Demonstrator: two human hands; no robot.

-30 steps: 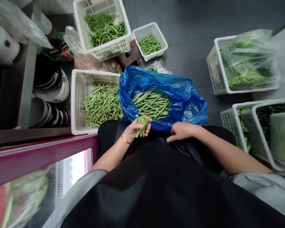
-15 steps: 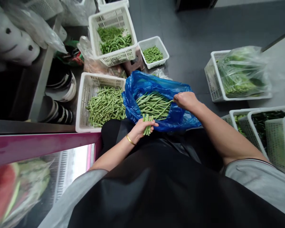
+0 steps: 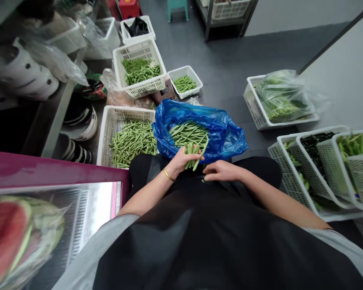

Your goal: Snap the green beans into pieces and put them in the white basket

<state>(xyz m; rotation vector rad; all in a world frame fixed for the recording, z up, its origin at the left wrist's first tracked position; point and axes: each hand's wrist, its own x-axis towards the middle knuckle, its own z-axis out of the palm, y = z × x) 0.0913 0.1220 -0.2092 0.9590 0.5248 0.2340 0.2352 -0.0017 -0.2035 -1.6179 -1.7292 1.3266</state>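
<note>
My left hand (image 3: pixel 181 159), a gold bangle at its wrist, is closed round a small bunch of green beans (image 3: pixel 190 150). One longer bean (image 3: pixel 203 150) sticks out of that bunch at a slant. Just to the right, my right hand (image 3: pixel 220 170) hovers over my lap with fingers loosely apart and no bean in them. A tiny green bit (image 3: pixel 203 181) shows below its fingertips. Behind both hands, a blue plastic bag (image 3: pixel 226 135) lies open with long whole green beans (image 3: pixel 189 133) inside. Left of it, a white basket (image 3: pixel 101 139) contains many shorter bean pieces (image 3: pixel 134 143).
Farther off stand a basket of green vegetables (image 3: pixel 161 82) and a small white basket of beans (image 3: pixel 185 95). On the right are a basket with bagged greens (image 3: pixel 254 110) and several baskets of vegetables (image 3: pixel 293 181). A pink-edged glass case (image 3: pixel 63 171) borders my left side.
My right hand has come from the bag's right side down beside my left hand. A long bean now lies in the left hand's bunch. The view has tilted up.
</note>
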